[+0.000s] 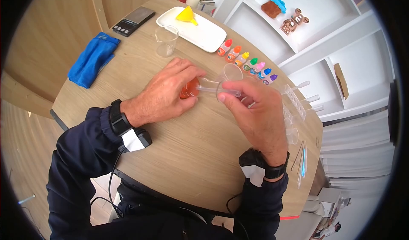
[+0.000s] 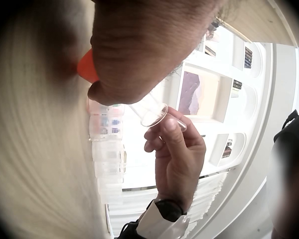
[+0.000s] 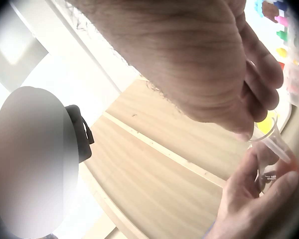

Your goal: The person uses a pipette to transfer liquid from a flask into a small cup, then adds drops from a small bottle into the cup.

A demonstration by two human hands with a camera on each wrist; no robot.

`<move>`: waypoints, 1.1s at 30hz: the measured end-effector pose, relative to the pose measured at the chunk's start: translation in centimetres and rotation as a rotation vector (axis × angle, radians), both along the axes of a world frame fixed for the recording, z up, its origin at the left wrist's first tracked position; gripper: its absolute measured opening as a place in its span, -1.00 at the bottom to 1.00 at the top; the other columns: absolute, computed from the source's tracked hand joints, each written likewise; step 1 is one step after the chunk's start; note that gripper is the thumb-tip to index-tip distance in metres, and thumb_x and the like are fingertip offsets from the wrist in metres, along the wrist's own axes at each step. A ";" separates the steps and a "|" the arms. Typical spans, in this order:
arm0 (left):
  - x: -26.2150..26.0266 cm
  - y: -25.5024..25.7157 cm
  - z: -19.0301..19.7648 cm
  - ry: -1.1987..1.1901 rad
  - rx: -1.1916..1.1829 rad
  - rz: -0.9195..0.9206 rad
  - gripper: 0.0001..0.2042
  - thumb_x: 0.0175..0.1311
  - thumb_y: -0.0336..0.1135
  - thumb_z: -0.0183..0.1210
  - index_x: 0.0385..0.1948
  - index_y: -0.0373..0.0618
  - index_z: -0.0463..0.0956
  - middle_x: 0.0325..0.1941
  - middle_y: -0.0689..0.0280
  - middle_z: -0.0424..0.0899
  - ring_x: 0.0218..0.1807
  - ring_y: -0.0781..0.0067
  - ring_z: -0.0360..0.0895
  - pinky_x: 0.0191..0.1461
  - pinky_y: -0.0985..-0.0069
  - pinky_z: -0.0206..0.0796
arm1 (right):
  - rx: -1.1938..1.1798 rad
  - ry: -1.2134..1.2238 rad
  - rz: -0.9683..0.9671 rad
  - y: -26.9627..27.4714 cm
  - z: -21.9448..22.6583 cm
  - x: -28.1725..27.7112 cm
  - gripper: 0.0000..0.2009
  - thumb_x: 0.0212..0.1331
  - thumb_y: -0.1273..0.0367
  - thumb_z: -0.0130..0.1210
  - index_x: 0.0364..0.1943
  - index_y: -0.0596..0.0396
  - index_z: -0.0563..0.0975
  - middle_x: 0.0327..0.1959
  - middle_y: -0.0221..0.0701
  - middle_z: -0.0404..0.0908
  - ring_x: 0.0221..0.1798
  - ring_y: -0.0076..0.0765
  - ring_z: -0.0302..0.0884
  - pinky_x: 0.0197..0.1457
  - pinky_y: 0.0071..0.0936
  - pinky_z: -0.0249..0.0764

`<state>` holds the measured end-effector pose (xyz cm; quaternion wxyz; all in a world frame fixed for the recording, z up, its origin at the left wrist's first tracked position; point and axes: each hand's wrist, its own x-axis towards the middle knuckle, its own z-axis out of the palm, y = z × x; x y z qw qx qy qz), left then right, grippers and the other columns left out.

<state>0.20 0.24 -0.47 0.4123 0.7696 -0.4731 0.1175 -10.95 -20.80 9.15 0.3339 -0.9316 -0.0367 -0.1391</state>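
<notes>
My left hand grips a clear conical flask that holds orange liquid and leans with its mouth toward the right hand. Between thumb and fingers, my right hand pinches a clear plastic dropper at its bulb end. The dropper's stem runs through the flask's open mouth, as the right wrist view also shows with the flask's neck. In the left wrist view, the flask's rim is right at the right hand's fingertips. Left-hand fingers cover part of the flask.
Behind the hands stand a clear beaker, a clear cup and several colour dropper bottles. A white tray bears a yellow funnel. At left are a scale and blue cloth; a clear rack stands right.
</notes>
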 end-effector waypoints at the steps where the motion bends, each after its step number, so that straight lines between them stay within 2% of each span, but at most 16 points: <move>1: 0.0 0.0 0.0 0.002 0.000 0.000 -0.52 0.16 -0.49 0.40 0.18 -0.23 0.60 0.04 0.13 0.65 0.10 0.05 0.57 0.26 0.20 0.52 | -0.012 -0.013 0.005 0.0 -0.1 0.0 -0.82 0.25 0.41 0.47 -0.12 0.12 0.80 -0.31 -0.22 0.78 -0.36 -0.20 0.71 -0.25 -0.31 0.58; 7: 0.0 0.0 0.0 0.000 0.006 0.001 -0.52 0.16 -0.49 0.40 0.19 -0.24 0.60 0.03 0.13 0.65 0.10 0.04 0.57 0.26 0.20 0.52 | -0.043 -0.052 0.023 0.0 0.0 0.0 -0.86 0.23 0.42 0.47 -0.18 0.14 0.80 -0.33 -0.19 0.78 -0.38 -0.14 0.69 -0.25 -0.28 0.55; 10: 0.0 0.2 0.2 0.076 0.053 -0.008 -0.48 0.19 -0.48 0.42 0.25 -0.22 0.57 0.11 0.09 0.66 0.21 -0.02 0.56 0.38 0.16 0.45 | -0.036 0.001 -0.002 0.1 0.2 -0.1 -0.85 0.24 0.41 0.48 -0.16 0.14 0.80 -0.33 -0.21 0.78 -0.38 -0.16 0.71 -0.26 -0.29 0.57; 16: 0.0 0.2 0.3 0.073 0.055 -0.008 -0.48 0.19 -0.47 0.42 0.25 -0.22 0.58 0.12 0.09 0.66 0.22 -0.02 0.56 0.39 0.17 0.45 | -0.007 0.003 0.015 0.1 0.3 -0.1 -0.80 0.25 0.40 0.48 -0.08 0.10 0.80 -0.30 -0.24 0.81 -0.36 -0.24 0.74 -0.26 -0.37 0.62; 22: -0.1 0.3 0.3 0.077 0.064 -0.004 -0.47 0.19 -0.47 0.42 0.26 -0.22 0.58 0.13 0.09 0.66 0.22 -0.01 0.56 0.38 0.17 0.46 | 0.083 0.016 -0.004 -0.1 0.3 -0.2 -0.78 0.24 0.42 0.51 -0.05 0.10 0.80 -0.29 -0.29 0.82 -0.36 -0.37 0.72 -0.28 -0.42 0.60; 25: 0.0 0.0 0.1 0.008 0.003 -0.002 -0.52 0.16 -0.49 0.38 0.18 -0.25 0.60 0.01 0.14 0.65 0.07 0.04 0.57 0.23 0.20 0.52 | 0.085 0.020 -0.039 -0.2 1.4 -0.7 -0.75 0.22 0.43 0.53 -0.03 0.11 0.81 -0.29 -0.37 0.83 -0.36 -0.51 0.67 -0.28 -0.49 0.57; 28: 0.0 0.0 0.0 0.011 -0.017 -0.007 -0.53 0.16 -0.50 0.37 0.18 -0.25 0.60 0.01 0.14 0.65 0.07 0.04 0.57 0.23 0.20 0.52 | 0.111 -0.011 -0.076 -1.1 2.5 -1.6 -0.74 0.20 0.47 0.55 -0.02 0.12 0.81 -0.28 -0.43 0.82 -0.34 -0.62 0.63 -0.28 -0.56 0.54; 31: 0.0 0.2 0.2 0.095 0.039 -0.018 -0.47 0.15 -0.51 0.41 0.24 -0.22 0.58 0.12 0.08 0.66 0.22 -0.04 0.55 0.37 0.15 0.46 | 0.184 0.011 -0.163 -2.2 4.8 -3.1 -0.76 0.22 0.51 0.54 -0.03 0.17 0.81 -0.24 -0.45 0.82 -0.31 -0.66 0.62 -0.24 -0.59 0.53; 33: 0.0 0.2 0.2 0.092 0.038 -0.014 -0.46 0.14 -0.51 0.41 0.24 -0.21 0.59 0.13 0.08 0.66 0.23 -0.04 0.55 0.38 0.16 0.46 | 0.259 -0.030 -0.201 -3.0 6.4 -4.5 -0.77 0.23 0.52 0.53 -0.04 0.21 0.80 -0.24 -0.45 0.81 -0.31 -0.66 0.61 -0.21 -0.61 0.52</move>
